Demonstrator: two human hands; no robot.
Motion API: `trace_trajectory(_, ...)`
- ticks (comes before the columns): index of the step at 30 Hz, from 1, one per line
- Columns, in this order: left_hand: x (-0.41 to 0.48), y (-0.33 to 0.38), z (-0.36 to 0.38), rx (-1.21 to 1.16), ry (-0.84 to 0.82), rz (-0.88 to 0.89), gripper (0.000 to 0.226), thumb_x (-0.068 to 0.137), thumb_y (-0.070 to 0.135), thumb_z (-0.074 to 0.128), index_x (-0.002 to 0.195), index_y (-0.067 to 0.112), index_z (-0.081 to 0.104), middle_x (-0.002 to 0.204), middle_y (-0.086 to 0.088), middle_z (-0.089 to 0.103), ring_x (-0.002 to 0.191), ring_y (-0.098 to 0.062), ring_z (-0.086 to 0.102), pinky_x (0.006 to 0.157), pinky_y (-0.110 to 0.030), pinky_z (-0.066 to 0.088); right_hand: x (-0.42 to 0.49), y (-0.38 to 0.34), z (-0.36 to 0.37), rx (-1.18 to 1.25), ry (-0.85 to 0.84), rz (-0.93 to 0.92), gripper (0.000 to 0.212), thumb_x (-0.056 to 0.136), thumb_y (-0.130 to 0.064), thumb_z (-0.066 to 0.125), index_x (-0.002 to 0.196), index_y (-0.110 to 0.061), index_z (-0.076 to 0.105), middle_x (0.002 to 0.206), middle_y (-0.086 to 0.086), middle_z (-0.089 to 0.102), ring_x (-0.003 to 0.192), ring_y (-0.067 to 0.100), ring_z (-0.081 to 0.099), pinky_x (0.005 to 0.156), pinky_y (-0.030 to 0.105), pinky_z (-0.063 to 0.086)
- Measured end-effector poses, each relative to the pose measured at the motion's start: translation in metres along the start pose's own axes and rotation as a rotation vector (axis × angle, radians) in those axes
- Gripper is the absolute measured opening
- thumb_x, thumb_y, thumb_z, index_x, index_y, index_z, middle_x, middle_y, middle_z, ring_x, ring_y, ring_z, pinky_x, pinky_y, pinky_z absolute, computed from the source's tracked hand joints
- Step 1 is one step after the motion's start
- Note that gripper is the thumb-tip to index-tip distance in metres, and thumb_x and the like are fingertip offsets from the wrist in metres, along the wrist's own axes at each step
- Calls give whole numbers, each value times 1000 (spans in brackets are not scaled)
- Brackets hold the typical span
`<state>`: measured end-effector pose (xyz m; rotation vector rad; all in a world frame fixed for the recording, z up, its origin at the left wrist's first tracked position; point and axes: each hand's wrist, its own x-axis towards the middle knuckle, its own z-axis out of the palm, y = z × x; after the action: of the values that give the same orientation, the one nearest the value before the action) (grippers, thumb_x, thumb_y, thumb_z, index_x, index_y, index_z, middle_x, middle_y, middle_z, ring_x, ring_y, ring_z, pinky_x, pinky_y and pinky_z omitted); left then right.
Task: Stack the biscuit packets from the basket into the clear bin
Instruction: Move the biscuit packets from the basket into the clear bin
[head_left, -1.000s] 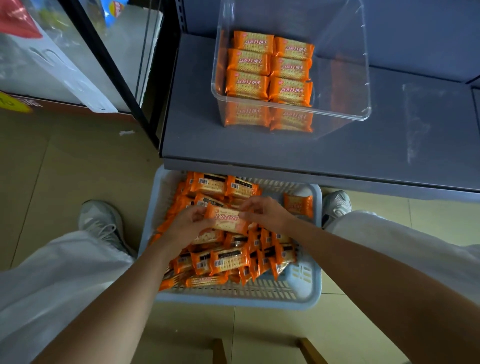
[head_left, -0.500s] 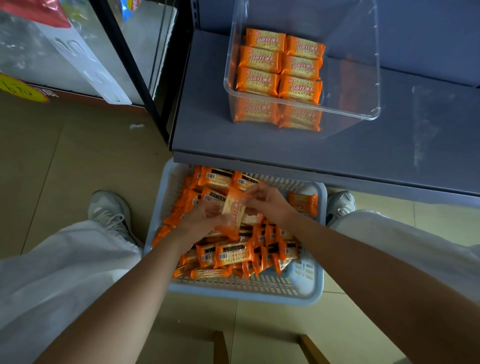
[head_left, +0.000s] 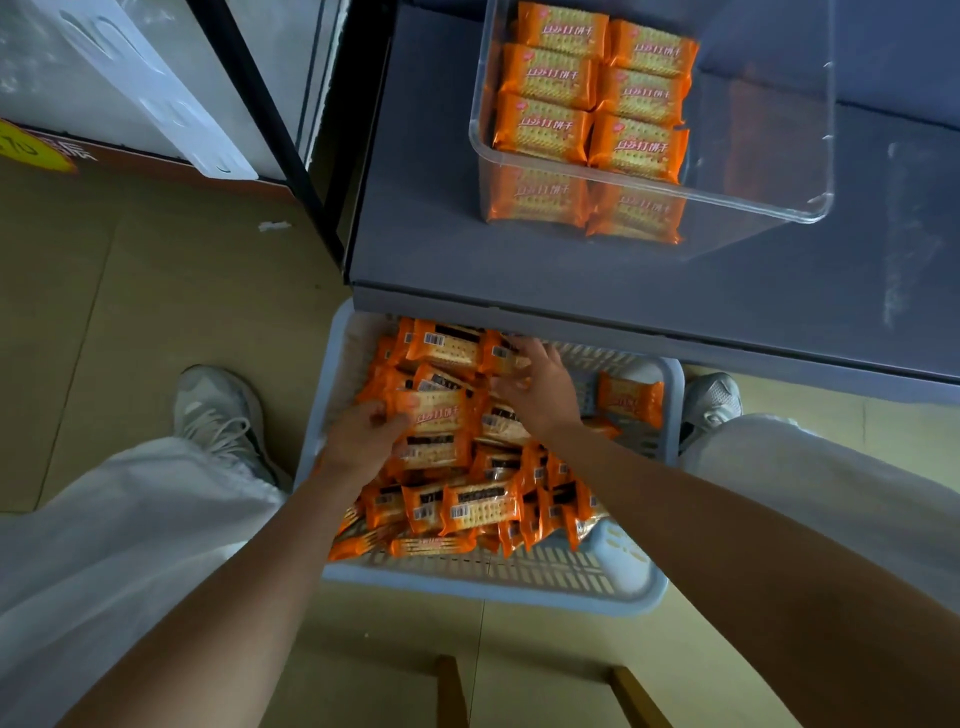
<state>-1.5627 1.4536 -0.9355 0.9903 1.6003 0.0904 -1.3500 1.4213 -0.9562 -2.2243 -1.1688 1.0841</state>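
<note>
A pale blue basket (head_left: 493, 592) on the floor between my feet holds a heap of orange biscuit packets (head_left: 480, 506). My left hand (head_left: 363, 441) grips one packet (head_left: 439, 413) face up, thumb on its top, just above the heap. My right hand (head_left: 543, 392) lies further back with fingers spread, touching the packets at the basket's far side (head_left: 447, 345). The clear bin (head_left: 649, 193) stands on the grey shelf (head_left: 519, 260) above, with orange packets (head_left: 592, 88) stacked in two neat columns in its left half.
One packet (head_left: 631, 397) lies alone at the basket's right side. The shelf's front edge overhangs the basket's back. A black frame post (head_left: 270, 130) and glass door stand at left. Two wooden legs (head_left: 452, 691) show near the bottom edge.
Both hands held one packet and turned it. Now my left hand alone holds it, and my right hand has let go and moved to the back of the basket.
</note>
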Motion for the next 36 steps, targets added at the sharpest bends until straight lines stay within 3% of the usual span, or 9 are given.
trace_trajectory(4,10,-12,-1,110,92,57,8,92,27,62,86,21,62,88,-5,70,82,-25,68,80,-44,55,5,3,22,-220,101,-31,62,82,-30,74,136,-24,44,130,4,44,123,21,45,98,36,48)
trace_trajectory(7,12,-14,0,186,123,106,13,91,30,63,91,17,63,88,-4,70,77,-19,65,66,-29,48,2,5,26,-342,181,-96,54,79,-26,76,127,-20,50,124,4,48,119,22,44,96,38,47)
trace_trajectory(10,12,-14,0,221,141,151,14,91,30,63,92,16,62,87,-4,70,81,-22,66,71,-32,50,-4,9,22,-353,143,-180,53,79,-30,75,125,-20,52,121,1,53,115,20,45,96,36,45)
trace_trajectory(16,4,-16,5,360,149,198,46,84,47,60,118,15,57,114,-6,63,108,-26,58,89,-44,51,-22,7,-10,-62,-141,-139,64,79,-41,75,135,-22,49,123,-2,53,108,12,54,92,28,48)
trace_trajectory(21,-34,6,15,377,347,302,41,88,22,62,125,7,52,122,-18,52,116,-33,46,93,-44,42,-40,-8,-41,335,-316,1,42,85,-31,71,122,-16,58,108,-3,68,98,9,65,83,20,53)
trace_trajectory(25,-57,30,20,40,-106,-29,33,96,38,52,118,16,62,107,-5,69,98,-24,66,81,-36,51,-50,-19,-54,605,-339,100,37,87,-9,65,122,-7,55,118,10,63,106,21,65,88,31,55)
trace_trajectory(27,-65,35,21,-121,-233,-74,27,96,32,56,118,17,63,99,-5,72,89,-21,70,74,-31,55,-56,-23,-57,697,-361,130,44,86,2,61,128,-6,48,122,13,59,108,24,64,86,33,56)
trace_trajectory(31,-73,40,16,-176,-148,24,24,91,17,64,114,11,63,99,-8,71,72,-11,64,59,-19,51,-64,-22,-63,615,-375,96,50,83,4,65,127,-11,46,122,13,58,108,25,63,85,36,57)
trace_trajectory(36,-80,40,7,-123,-120,91,20,83,11,72,98,12,61,84,0,68,68,-10,63,54,-14,50,-65,-15,-59,407,-331,131,42,81,-21,75,117,-19,54,115,14,61,99,28,66,87,49,55)
